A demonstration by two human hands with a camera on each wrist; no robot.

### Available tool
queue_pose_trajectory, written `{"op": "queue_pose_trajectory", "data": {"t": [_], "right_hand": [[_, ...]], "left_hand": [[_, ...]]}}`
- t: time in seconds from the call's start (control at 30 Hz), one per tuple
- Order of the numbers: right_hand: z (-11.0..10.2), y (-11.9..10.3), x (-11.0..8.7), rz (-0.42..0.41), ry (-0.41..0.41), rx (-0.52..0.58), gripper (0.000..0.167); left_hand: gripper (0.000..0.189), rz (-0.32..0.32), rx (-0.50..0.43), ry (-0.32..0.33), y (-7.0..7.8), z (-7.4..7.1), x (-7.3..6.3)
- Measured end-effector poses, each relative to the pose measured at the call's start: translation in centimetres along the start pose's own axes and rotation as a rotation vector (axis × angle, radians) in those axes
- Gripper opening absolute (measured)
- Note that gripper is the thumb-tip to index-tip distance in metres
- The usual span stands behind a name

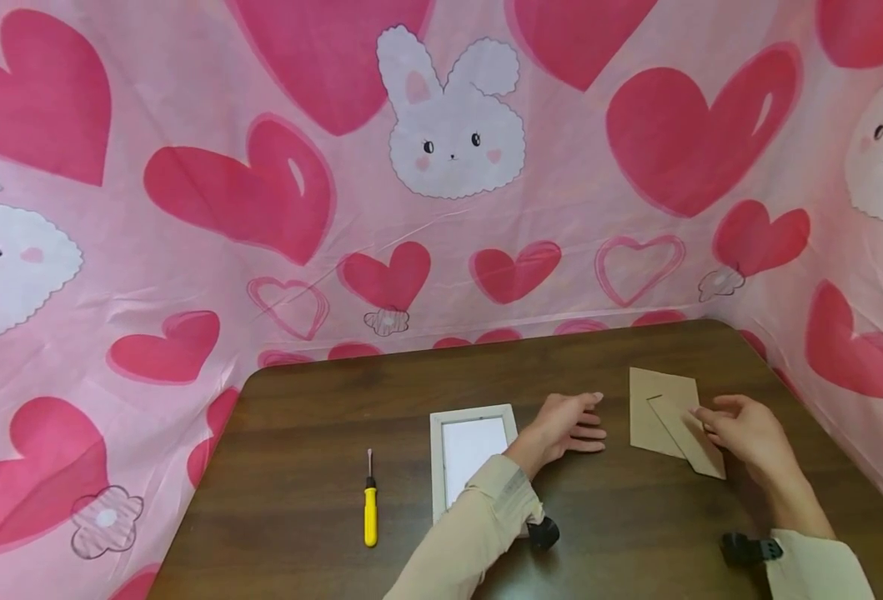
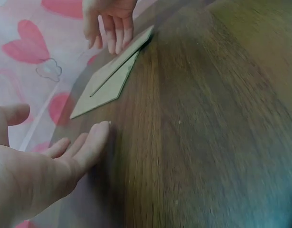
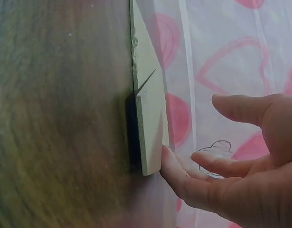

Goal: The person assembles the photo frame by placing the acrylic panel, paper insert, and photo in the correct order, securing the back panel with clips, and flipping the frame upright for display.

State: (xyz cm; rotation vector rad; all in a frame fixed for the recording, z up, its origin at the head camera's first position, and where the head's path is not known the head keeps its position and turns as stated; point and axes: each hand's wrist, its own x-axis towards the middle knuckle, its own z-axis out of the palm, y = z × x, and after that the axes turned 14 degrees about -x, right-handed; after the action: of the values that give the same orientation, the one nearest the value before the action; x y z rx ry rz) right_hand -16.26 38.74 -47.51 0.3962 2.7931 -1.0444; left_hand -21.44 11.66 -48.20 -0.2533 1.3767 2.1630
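A tan picture-frame backing board (image 1: 644, 425) lies on the table's right side, its stand leg (image 1: 687, 437) slanting across it and past its lower edge. My right hand (image 1: 749, 429) is at the board's right side, thumb apart from the fingers. In the right wrist view a fingertip (image 3: 167, 159) is at the leg's edge; whether it presses there I cannot tell. My left hand (image 1: 561, 425) hovers left of the board with relaxed fingers, holding nothing. Under the left forearm lies a white picture frame (image 1: 437, 450) with a white sheet (image 1: 471, 450) inside, partly hidden by the sleeve.
A yellow-handled screwdriver (image 1: 370, 508) lies left of the picture frame, its tip pointing to the back. The brown wooden table (image 1: 298, 467) ends at a pink curtain (image 1: 456, 233) printed with hearts and rabbits, which also hangs along both sides.
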Motion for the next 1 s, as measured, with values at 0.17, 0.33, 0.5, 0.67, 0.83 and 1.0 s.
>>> {"op": "queue_pose_trajectory", "data": {"t": [0.17,0.33,0.5,0.67,0.83,1.0], "right_hand": [[0.1,0.2,0.3,0.027,-0.024,0.054,0.078],[0.1,0.2,0.5,0.032,-0.030,0.059,0.076],[0.1,0.0,0.6,0.050,-0.035,-0.099,0.080],[0.3,-0.5,0.4,0.092,-0.035,-0.235,0.092],[0.9,-0.5,0.3,0.094,-0.033,-0.264,0.094],[1.3,-0.5,0.4,0.079,-0.031,-0.282,0.093]], "left_hand": [[0.040,-0.014,-0.013,-0.007,-0.3,1.1,0.7],[0.050,-0.028,-0.026,-0.028,-0.4,2.3,1.0],[0.057,-0.051,-0.035,-0.039,-0.6,3.2,1.0],[0.053,-0.059,-0.039,-0.025,-0.7,3.9,1.0],[0.052,-0.072,-0.046,-0.020,-0.7,4.4,0.9],[0.049,-0.073,-0.060,0.032,-0.9,4.4,1.1]]}}
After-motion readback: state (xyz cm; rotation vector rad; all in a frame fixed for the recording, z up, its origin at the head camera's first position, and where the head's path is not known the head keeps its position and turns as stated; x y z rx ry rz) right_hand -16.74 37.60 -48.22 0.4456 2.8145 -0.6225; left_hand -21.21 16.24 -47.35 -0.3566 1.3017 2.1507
